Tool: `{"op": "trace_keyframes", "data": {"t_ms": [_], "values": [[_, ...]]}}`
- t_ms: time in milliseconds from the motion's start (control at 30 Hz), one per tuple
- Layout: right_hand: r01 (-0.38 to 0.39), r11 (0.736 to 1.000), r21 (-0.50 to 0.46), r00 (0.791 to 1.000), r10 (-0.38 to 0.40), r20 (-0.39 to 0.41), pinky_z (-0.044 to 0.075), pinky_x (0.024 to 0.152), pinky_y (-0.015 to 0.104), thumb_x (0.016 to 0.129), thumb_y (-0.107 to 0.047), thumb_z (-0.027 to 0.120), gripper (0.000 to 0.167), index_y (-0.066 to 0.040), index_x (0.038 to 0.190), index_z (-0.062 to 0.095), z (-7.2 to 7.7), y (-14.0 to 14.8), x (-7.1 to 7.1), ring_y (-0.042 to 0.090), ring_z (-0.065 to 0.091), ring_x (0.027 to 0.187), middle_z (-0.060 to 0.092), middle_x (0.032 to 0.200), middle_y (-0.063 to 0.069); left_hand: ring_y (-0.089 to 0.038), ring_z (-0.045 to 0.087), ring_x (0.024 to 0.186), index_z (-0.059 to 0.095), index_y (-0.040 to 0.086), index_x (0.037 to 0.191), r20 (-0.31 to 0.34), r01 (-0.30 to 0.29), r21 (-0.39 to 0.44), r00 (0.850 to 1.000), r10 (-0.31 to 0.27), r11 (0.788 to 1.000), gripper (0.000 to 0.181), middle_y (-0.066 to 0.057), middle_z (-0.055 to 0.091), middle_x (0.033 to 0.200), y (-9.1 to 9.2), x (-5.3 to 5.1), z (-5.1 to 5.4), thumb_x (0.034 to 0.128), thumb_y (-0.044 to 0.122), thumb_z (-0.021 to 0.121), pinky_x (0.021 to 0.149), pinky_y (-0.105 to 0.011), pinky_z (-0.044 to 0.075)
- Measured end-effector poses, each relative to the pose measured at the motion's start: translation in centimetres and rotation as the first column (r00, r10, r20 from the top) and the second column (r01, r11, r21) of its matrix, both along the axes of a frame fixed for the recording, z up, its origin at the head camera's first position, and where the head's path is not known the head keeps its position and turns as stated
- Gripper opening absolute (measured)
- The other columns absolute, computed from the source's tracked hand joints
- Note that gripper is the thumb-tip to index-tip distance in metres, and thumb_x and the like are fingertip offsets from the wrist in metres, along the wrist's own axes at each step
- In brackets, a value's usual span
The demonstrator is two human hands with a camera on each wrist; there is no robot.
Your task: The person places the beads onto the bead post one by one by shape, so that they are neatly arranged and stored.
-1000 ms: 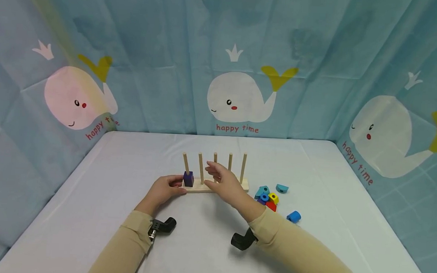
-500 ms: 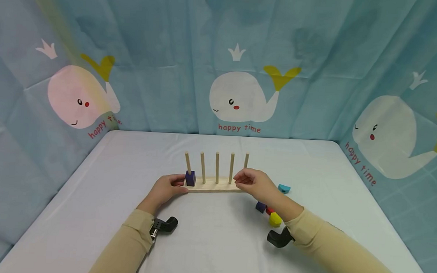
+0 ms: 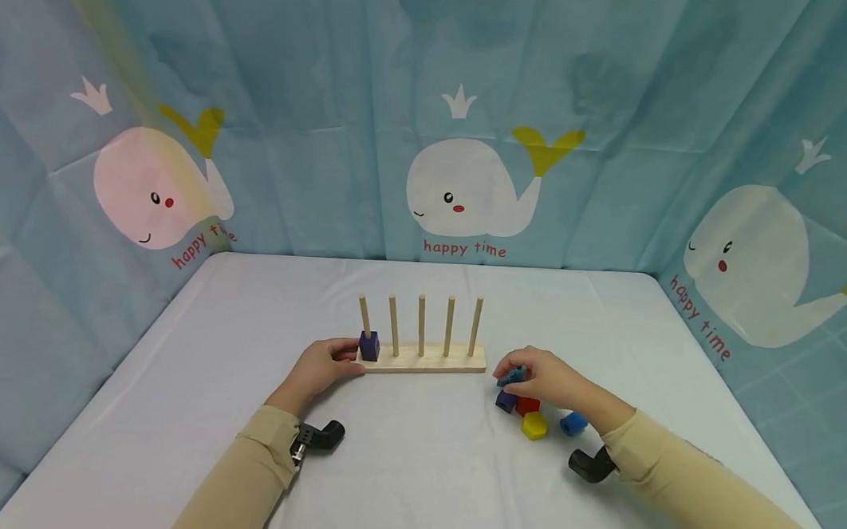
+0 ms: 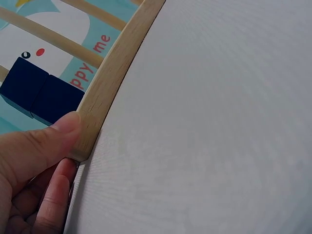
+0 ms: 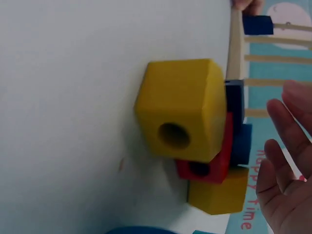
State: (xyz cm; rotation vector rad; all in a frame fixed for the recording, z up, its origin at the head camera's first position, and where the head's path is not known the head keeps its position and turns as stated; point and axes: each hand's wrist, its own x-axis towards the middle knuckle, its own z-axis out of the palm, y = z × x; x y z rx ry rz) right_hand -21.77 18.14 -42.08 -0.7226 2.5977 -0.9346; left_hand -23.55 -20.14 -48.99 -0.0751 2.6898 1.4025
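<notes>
My left hand point(image 3: 320, 368) holds the left end of a wooden peg stand point(image 3: 429, 362), the thumb over its edge in the left wrist view. Two dark blue-purple blocks point(image 4: 41, 92) are stacked on the stand's leftmost peg; the other pegs are bare. Right of the stand, my right hand point(image 3: 543, 379) hovers over a cluster of loose blocks, its fingers loosely bent around a teal block point(image 3: 513, 375). From the right wrist, the fingers point(image 5: 287, 126) look apart, with nothing visible between them. A yellow block point(image 5: 175, 107) with a hole lies nearest that camera.
A red block point(image 3: 528, 406) and a dark purple block point(image 3: 506, 401) lie below the right hand. Closer to the person is a blue block point(image 3: 573, 423). Another yellow block point(image 5: 219, 192) shows in the right wrist view. Printed whale curtains point(image 3: 313, 171) enclose the white table point(image 3: 263, 304).
My right hand has moved from the middle pegs rightward past the stand's end, over the loose blocks. The left hand stays at the stand's left end.
</notes>
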Motion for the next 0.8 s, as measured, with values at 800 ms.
{"op": "trace_keyframes", "data": {"t_ms": [800], "values": [[-0.206,0.963,0.174,0.974,0.219,-0.057,0.042,0.079,0.032,0.077,-0.013,0.073,0.025,-0.025,0.098,0.067,-0.99,0.99,-0.75,0.014,0.041,0.095,0.060,0.103,-0.014,-0.016,0.058,0.097,0.060,0.011,0.122,-0.014,0.011,-0.005,1.000,-0.011,1.000,0.060,-0.003,0.065,0.106,0.00,0.16,0.19,0.0681,0.028,0.081,0.088,-0.037,0.044]]}}
